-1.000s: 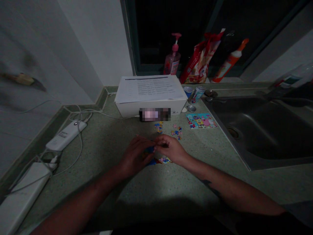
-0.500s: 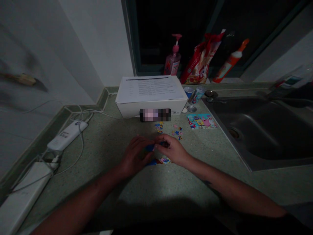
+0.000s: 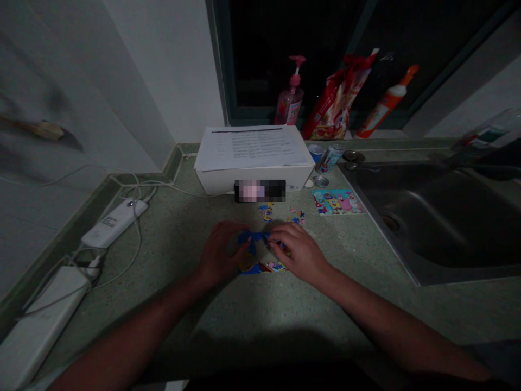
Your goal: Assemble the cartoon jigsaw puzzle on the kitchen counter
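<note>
A partly joined blue jigsaw puzzle (image 3: 254, 239) lies on the green speckled counter (image 3: 260, 304) between my hands. My left hand (image 3: 222, 252) rests on its left side with fingers curled down onto the pieces. My right hand (image 3: 299, 250) covers its right side, fingertips pressed on the pieces. Several loose puzzle pieces (image 3: 266, 210) lie just beyond, and more of them (image 3: 299, 217) sit near my right hand's fingers. A colourful cartoon picture card (image 3: 337, 201) lies further right.
A white box (image 3: 252, 176) topped with printed paper stands behind the puzzle. Power strips (image 3: 114, 222) and cables lie at the left. A steel sink (image 3: 439, 217) is at the right. A pink pump bottle (image 3: 288, 100), red bag (image 3: 337, 103) and small cans (image 3: 329, 157) stand by the dark window.
Both hands have spread apart a little, exposing the blue joined pieces between them. My right hand has flattened down over the right pieces.
</note>
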`<state>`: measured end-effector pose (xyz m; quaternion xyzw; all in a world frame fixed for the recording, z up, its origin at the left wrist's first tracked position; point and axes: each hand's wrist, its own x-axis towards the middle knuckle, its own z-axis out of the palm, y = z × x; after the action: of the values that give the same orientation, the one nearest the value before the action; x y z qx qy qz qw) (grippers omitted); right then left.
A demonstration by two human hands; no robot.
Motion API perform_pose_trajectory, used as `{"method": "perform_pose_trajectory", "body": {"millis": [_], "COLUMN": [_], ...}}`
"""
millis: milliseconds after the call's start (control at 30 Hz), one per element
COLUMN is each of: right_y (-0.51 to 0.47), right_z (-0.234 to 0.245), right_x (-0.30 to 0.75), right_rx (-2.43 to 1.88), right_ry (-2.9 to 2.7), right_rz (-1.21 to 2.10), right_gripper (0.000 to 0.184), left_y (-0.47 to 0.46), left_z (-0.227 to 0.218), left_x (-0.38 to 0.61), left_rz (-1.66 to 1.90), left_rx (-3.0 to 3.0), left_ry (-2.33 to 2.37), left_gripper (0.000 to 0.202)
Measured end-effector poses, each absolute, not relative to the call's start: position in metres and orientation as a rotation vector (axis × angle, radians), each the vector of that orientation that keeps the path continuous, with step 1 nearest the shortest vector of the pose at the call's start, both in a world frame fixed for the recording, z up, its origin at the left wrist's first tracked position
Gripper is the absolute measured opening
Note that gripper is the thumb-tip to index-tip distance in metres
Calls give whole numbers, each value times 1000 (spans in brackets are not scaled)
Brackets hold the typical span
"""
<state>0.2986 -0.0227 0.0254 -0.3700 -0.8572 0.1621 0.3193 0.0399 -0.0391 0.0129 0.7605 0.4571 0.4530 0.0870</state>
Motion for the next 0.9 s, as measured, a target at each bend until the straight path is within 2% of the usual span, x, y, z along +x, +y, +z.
{"method": "perform_pose_trajectory", "body": {"millis": [900], "right_y": [-29], "right_z": [22], "right_x": [291], "right_rx": [-905], "right_ry": [-2303], "right_rz": [395], "right_gripper": [19], "left_y": [-31], "left_z": [9], "left_x": [42], "left_rz": [1354], "left_rx": [2160], "left_ry": [1418], "left_gripper": [22]}}
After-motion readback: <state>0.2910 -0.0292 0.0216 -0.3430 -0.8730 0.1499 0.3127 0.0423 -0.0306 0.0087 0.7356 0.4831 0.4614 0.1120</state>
